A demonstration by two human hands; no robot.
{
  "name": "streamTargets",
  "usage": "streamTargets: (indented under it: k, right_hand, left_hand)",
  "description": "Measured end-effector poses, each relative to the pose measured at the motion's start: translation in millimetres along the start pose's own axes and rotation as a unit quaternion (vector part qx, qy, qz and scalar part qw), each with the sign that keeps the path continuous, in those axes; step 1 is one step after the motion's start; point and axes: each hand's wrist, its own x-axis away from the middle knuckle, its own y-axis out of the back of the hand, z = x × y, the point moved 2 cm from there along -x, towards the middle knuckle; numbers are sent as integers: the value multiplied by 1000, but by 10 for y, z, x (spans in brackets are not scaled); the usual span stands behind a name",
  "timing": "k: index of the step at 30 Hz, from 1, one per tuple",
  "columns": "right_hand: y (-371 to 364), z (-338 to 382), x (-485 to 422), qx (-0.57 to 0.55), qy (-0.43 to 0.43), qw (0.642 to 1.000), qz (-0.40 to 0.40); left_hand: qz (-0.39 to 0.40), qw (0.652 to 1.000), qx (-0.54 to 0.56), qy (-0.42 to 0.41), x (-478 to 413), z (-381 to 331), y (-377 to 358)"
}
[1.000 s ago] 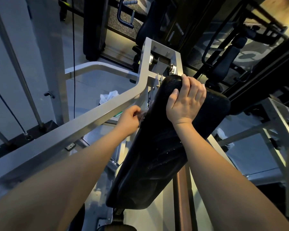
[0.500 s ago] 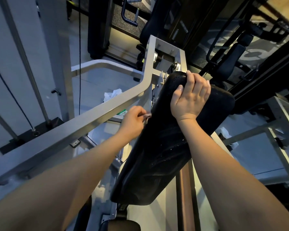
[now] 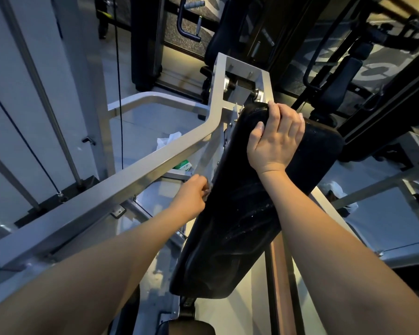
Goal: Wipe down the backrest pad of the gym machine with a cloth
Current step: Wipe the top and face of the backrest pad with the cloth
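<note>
At your far left stands a pale panel (image 3: 15,117), with slanting guide rods (image 3: 46,97) and thin black cables (image 3: 119,93) running in front of it. A broad grey frame arm (image 3: 107,197) cuts diagonally from your lower left up toward the pivot bracket (image 3: 242,76). It runs alongside your left forearm and blocks part of the floor (image 3: 140,122) beyond. On that floor lie a crumpled white wad (image 3: 168,140) and, nearer the pad, a small green-and-white packet (image 3: 183,165) partly hidden by the arm.

Your left hand (image 3: 192,198) sits just right of the frame arm, at the left edge of the backrest pad (image 3: 240,226), with its fingers curled in against that edge. You cannot tell whether they pinch anything, since the fingertips are blurred and tucked against the pad. The pad is black and tilted, its top end up by the bracket and its lower end near you, with pale streaks and droplets on its face. Your right hand (image 3: 275,139) clasps the pad's top end, fingers wrapped over the upper edge and thumb lying on the face.

Under the pad's right side a brown post (image 3: 278,274) runs down. Further right, a second white wad (image 3: 336,189) lies beside a grey frame (image 3: 397,182), and dark machines (image 3: 348,68) fill the upper right.
</note>
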Motion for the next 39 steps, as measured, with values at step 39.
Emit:
streamTargets:
  k: [39]
  right_hand:
    - [626,39,227,-137,-56,974,173]
  left_hand:
    - [-97,983,149,50,484,-808,960]
